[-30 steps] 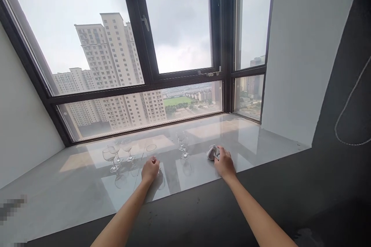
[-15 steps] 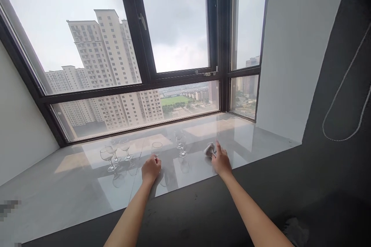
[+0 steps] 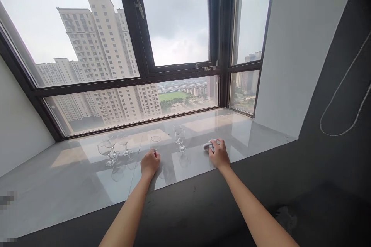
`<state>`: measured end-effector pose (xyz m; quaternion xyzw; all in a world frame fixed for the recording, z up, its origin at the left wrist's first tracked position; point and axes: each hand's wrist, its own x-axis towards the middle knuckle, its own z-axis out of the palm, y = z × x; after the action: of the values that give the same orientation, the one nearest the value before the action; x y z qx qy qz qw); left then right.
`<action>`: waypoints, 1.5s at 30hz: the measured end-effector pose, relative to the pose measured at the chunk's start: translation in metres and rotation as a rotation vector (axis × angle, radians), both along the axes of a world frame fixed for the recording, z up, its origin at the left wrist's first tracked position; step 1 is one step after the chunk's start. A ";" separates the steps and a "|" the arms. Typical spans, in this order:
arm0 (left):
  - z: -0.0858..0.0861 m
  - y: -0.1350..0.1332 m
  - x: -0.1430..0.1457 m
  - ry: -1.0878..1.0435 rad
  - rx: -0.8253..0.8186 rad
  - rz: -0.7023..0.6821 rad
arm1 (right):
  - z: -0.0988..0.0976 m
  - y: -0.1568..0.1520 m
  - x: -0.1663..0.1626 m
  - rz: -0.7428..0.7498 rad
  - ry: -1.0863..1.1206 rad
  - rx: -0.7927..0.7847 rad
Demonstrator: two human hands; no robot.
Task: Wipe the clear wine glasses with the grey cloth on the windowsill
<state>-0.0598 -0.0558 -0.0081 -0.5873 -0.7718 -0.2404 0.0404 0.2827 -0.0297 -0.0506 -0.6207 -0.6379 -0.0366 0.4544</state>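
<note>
My left hand (image 3: 150, 163) is closed around the lower part of a stemmed glass (image 3: 155, 139), whose bowl shows above my fingers; the stem and foot are hidden by the hand. To the right, my right hand (image 3: 219, 155) grips a crumpled white cloth (image 3: 210, 145) resting on the sill. Between my hands, a bit farther back, stemmed glasses (image 3: 182, 140) stand upright, one partly behind another. Left of my left hand, a small group of stemmed glasses (image 3: 109, 153) stands upright on the glossy sill.
The shiny grey windowsill (image 3: 87, 197) reflects the glasses and ends in a front edge near me. A dark window frame (image 3: 179, 70) rises behind it. On the right hang a white wall (image 3: 285, 58) side and a looped bead chain (image 3: 333, 104).
My right hand's fingers have curled over the cloth, where the index finger stuck out before. My left hand stays on the glass. The view has shifted slightly.
</note>
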 end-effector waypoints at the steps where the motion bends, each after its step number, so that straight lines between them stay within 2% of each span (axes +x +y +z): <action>1: 0.000 0.000 0.000 0.003 0.001 0.001 | 0.000 0.000 0.000 -0.001 -0.007 0.016; 16: 0.001 -0.002 0.000 0.014 0.000 -0.021 | 0.013 -0.010 -0.001 0.107 -0.067 -0.143; 25: 0.001 -0.002 0.001 0.018 0.000 -0.018 | 0.010 -0.015 0.002 0.222 -0.004 -0.102; 36: -0.001 0.000 0.000 0.017 -0.001 -0.014 | 0.006 -0.009 0.003 0.277 0.004 -0.069; 45: 0.000 0.000 0.000 -0.005 0.002 -0.024 | 0.014 -0.015 0.001 0.196 -0.023 -0.085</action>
<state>-0.0596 -0.0559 -0.0077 -0.5959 -0.7645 -0.2432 0.0362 0.2840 -0.0452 -0.0367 -0.5737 -0.7016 0.0282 0.4217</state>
